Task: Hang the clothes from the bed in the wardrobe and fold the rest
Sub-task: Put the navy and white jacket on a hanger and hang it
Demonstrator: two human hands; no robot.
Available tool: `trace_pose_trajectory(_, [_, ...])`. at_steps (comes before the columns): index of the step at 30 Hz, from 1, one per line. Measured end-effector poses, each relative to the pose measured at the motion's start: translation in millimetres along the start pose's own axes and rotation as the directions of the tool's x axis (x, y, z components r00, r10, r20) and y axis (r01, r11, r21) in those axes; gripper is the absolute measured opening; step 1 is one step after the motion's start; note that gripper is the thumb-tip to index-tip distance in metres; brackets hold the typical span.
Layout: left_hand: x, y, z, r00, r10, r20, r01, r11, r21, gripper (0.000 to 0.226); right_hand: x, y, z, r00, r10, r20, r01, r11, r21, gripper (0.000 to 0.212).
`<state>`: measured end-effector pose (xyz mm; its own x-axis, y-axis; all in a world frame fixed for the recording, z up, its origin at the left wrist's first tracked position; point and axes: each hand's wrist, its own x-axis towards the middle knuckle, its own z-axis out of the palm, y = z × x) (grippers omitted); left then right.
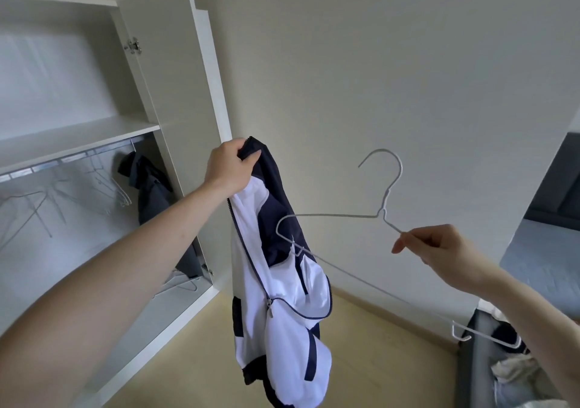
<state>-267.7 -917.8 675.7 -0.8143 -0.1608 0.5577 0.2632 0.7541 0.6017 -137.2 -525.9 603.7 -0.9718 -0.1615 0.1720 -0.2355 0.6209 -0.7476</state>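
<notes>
— Where's the jacket (276,250)?
— Hanging from the left hand (227,169), clenched on its collar. The right hand (439,247) pinches the wire hanger (342,216) — its near shoulder tip touching the jacket.

single head-worn view, facing forward and down, close on hands (wardrobe (94,144) at left)

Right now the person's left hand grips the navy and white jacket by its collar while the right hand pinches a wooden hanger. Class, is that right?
Not quite. The head view shows the hanger is thin white wire, not wood. The rest stands: the left hand grips the navy and white jacket near its collar, and the right hand pinches the hanger.
</notes>
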Motion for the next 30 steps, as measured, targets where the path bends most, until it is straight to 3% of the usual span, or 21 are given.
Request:
trace_pose_trajectory(8, [-9.1,44.4,21.4,0.994,0.094,0.050,-0.087,0.987,-0.138,0.047,2.7,-5.8,14.5,0.988,0.001,0.152,0.006,0.999,-0.046,0.038])
trace_pose_trajectory(13, [-22.8,76.8,22.4,0.991,0.102,0.082,-0.082,0.971,-0.226,0.045,12.0,-12.4,38.7,1.000,-0.021,-0.007,0.021,0.999,0.027,0.039])
trace_pose_trajectory(20, [-76.1,109.9,10.7,0.936,0.191,0.296,-0.016,0.864,-0.504,0.026,8.7,-3.6,93.4,0.979,0.026,-0.200,0.031,0.960,0.279,0.041])
trace_pose_trajectory(23, [-101.3,107.8,0.4,0.859,0.222,0.462,0.010,0.894,-0.448,0.009,4.4,-4.6,105.2,0.940,0.035,-0.341,0.118,0.901,0.418,0.044])
trace_pose_trajectory(25, [-113.3,101.2,-12.7,0.695,0.283,0.661,-0.060,0.939,-0.339,0.004,3.3,-5.4,107.5,0.916,0.031,-0.400,0.176,0.864,0.471,0.045])
trace_pose_trajectory(27, [-115.5,94.0,-27.2,0.509,0.284,0.813,-0.246,0.953,-0.179,0.013,4.5,-7.4,105.7,0.909,0.031,-0.416,0.194,0.852,0.487,0.045])
trace_pose_trajectory(28, [-111.9,92.5,-33.2,0.491,0.287,0.823,-0.329,0.935,-0.130,0.017,5.7,-8.9,103.8,0.907,0.030,-0.419,0.196,0.852,0.485,0.045])
trace_pose_trajectory(30, [-98.5,95.3,-40.1,0.607,0.406,0.683,-0.458,0.881,-0.118,0.025,8.3,-13.0,99.9,0.908,0.011,-0.418,0.212,0.850,0.482,0.046])
